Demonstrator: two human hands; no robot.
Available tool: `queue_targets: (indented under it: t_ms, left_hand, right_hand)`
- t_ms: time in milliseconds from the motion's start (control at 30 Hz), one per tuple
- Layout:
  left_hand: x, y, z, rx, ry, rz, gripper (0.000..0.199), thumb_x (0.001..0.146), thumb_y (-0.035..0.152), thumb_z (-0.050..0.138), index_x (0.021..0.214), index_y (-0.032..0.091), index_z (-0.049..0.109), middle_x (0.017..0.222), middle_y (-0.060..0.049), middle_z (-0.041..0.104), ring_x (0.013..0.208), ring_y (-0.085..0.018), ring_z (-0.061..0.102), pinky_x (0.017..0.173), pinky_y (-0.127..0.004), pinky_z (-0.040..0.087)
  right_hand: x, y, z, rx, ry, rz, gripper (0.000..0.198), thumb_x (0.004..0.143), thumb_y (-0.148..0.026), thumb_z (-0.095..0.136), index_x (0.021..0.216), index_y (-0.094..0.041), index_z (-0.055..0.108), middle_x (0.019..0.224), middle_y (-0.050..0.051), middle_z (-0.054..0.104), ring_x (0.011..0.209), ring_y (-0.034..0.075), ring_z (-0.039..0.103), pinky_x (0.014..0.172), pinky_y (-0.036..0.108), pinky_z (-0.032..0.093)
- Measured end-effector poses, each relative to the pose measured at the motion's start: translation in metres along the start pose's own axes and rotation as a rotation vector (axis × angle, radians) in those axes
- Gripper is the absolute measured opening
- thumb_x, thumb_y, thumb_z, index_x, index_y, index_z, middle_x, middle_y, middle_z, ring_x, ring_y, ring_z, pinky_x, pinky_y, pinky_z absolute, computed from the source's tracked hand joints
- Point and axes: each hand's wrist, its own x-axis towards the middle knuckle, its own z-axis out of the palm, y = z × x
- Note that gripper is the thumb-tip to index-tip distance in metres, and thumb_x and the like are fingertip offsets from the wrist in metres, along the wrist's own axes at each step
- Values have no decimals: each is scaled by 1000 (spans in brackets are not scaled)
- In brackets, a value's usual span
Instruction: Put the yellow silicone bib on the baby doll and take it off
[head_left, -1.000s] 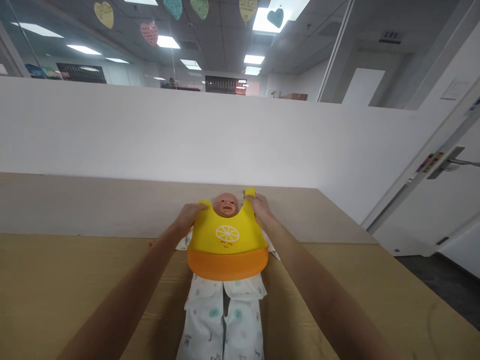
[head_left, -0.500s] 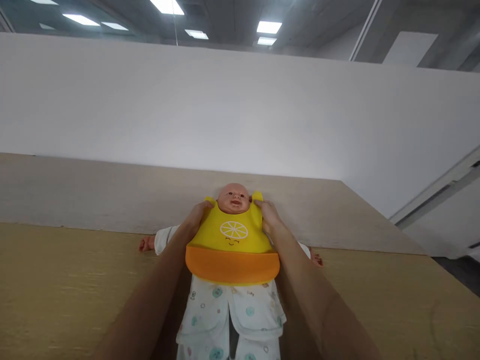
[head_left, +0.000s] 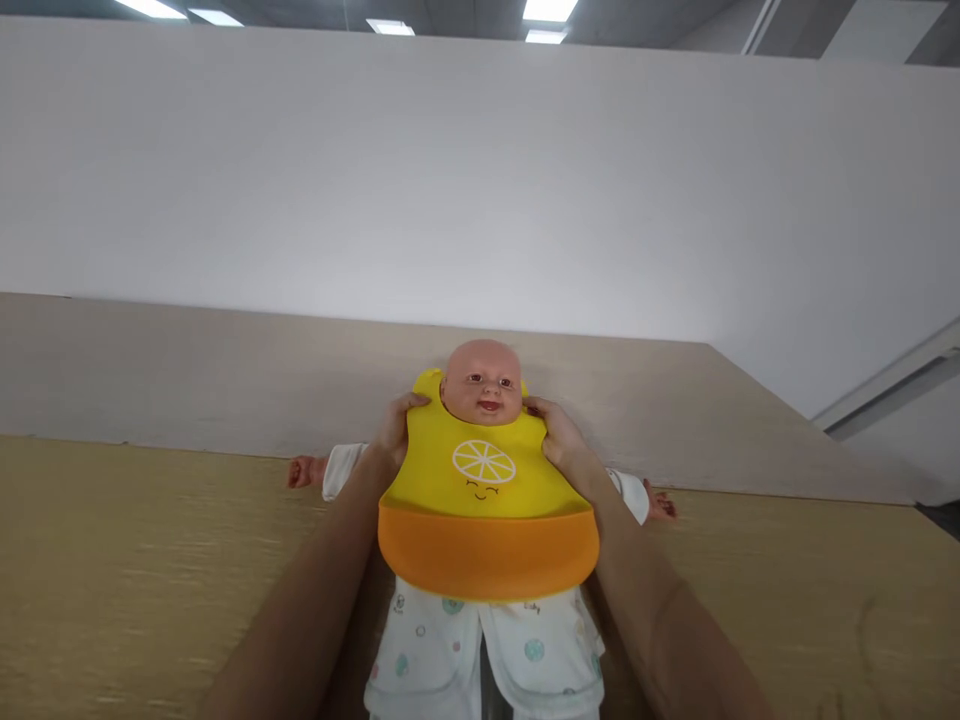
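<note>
A baby doll (head_left: 481, 372) lies on its back, arms spread, dressed in a white outfit (head_left: 427, 650) with a small coloured print. Over its chest is a yellow bib (head_left: 431, 465) with a citrus slice and a smiling face on it, and an orange catch pocket (head_left: 487, 555) along the bottom. My left hand (head_left: 397, 425) pinches the bib's upper left edge beside the doll's neck. On the other side, my right hand (head_left: 559, 432) grips the upper right edge, its fingertips partly behind the bib. The strap ends reach up beside the head, and their tips are partly hidden behind it.
The doll lies on a wood-coloured surface (head_left: 150, 560) with a paler strip (head_left: 187, 370) at the back. Behind it rises a white wall (head_left: 480, 180). The doll's own hands (head_left: 306, 471) stick out to either side.
The straps have shifted inward and back beside the doll's head, with both hands still on the bib. The doll's head appears higher and larger as the view tilts down and closer.
</note>
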Motion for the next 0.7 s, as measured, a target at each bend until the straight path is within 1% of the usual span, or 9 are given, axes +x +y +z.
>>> queue_targets:
  t_ms: [67,133,167,233,300,367,467,567,700]
  left_hand:
    - [1,-1,-1,25,35,-18,38,64,23,50,98,11,63,74,-8,69,69,-24,67,68,-37,54]
    - [2,-2,-2,44,37,-7,40,64,23,50,99,11,63,75,-8,69,70,-25,67,70,-37,54]
    - [2,-2,-1,46,8,20,41,64,23,50,101,12,62,78,-7,70,72,-24,67,72,-37,54]
    - [3,-3,0,36,-91,91,44,65,21,49,106,13,62,86,-6,70,80,-24,67,77,-37,53]
    - [4,-3,1,20,-174,136,45,68,22,49,111,15,61,94,-6,70,87,-24,66,82,-36,52]
    - [5,-4,2,14,-184,123,43,72,25,51,113,15,60,98,-6,70,90,-24,66,85,-36,51]
    - [6,-4,1,-3,-150,78,40,74,25,55,113,15,60,99,-7,70,90,-24,66,86,-37,50]
    - [8,-4,-2,-24,-151,42,43,75,23,56,116,13,59,100,-9,70,92,-25,66,87,-37,50]
    - [8,-4,-4,-51,-175,4,45,75,20,54,119,11,57,98,-11,70,91,-25,67,87,-37,50]
  right_hand:
    - [1,-2,0,-43,23,-9,43,77,-31,45,111,-6,52,63,1,51,61,-5,44,73,4,42]
    - [0,-5,1,-67,19,-30,49,77,-37,44,116,-8,50,62,1,50,60,-4,43,71,6,41]
    - [-1,-6,1,-67,5,-41,53,77,-39,44,120,-9,48,64,1,50,60,-4,43,71,7,41]
    - [-3,-9,3,-71,-37,-55,61,74,-44,46,127,-12,45,70,1,53,63,-2,46,71,9,41]
    - [-3,-10,4,-87,-86,-60,65,73,-46,49,129,-14,43,77,2,56,66,-1,49,73,10,42]
    - [-2,-11,3,-135,-131,-52,63,73,-44,49,128,-13,45,81,3,58,67,-1,50,76,10,42]
    - [3,-12,1,-217,-187,8,58,73,-41,48,122,-10,49,76,3,57,66,-2,50,77,9,42]
    - [5,-13,2,-263,-226,70,53,71,-40,47,112,-7,55,68,3,55,67,-2,49,77,8,42]
    - [5,-14,10,-314,-230,54,44,68,-39,54,95,-4,60,60,4,51,70,0,49,78,11,44]
